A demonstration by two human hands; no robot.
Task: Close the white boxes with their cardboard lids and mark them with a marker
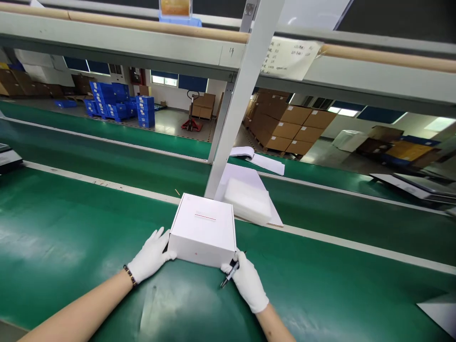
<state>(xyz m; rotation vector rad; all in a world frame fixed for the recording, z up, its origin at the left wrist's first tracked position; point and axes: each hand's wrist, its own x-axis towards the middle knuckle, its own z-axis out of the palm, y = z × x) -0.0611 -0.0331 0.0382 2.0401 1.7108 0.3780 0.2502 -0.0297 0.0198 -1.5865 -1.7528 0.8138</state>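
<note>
Two gloved hands steady a closed white box [203,230] on the green tabletop [71,228]: the left hand [151,256] rests open against its near-left corner, the right hand [247,282] (gripping what looks like a pen [230,275]) touches the near-right corner.

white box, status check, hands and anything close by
Left hand flat against white box left corner. Right hand at its right front corner, pen in the fingers. Box closed, flat on green belt. Foam pad just behind.
</note>
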